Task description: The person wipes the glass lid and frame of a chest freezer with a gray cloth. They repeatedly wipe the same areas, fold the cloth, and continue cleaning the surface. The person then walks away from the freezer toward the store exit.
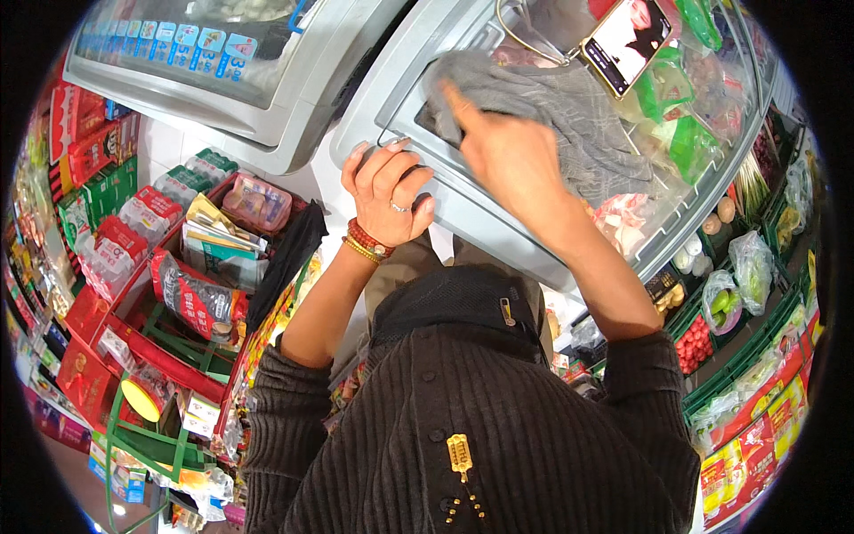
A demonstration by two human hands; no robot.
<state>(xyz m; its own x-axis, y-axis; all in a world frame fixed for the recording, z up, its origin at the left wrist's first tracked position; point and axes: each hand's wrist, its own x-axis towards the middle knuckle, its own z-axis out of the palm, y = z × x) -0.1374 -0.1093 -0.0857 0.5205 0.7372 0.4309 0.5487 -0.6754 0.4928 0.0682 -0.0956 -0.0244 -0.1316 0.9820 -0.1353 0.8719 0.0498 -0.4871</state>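
Note:
My right hand (510, 150) lies on a bunched grey cloth (574, 130), index finger stretched out along it. The hand is slightly blurred and its other fingers are partly hidden. Beneath the cloth is the corner of a grey chest freezer (480, 200) with a clear top. My left hand (393, 193) is raised by the freezer's near corner, fingers loosely bent and apart, holding nothing that I can see. It wears a ring and beaded bracelets (367, 241). Past the cloth, a smartphone (626, 47) with a lit screen sits at a metal wire stand (534, 40).
Bagged food (667, 87) shows through the freezer top. A second chest freezer (287, 127) bearing price stickers stands at left. Below it are bottle packs (150, 217) and a red box (143, 334) of packets. Produce crates (747, 334) line the right.

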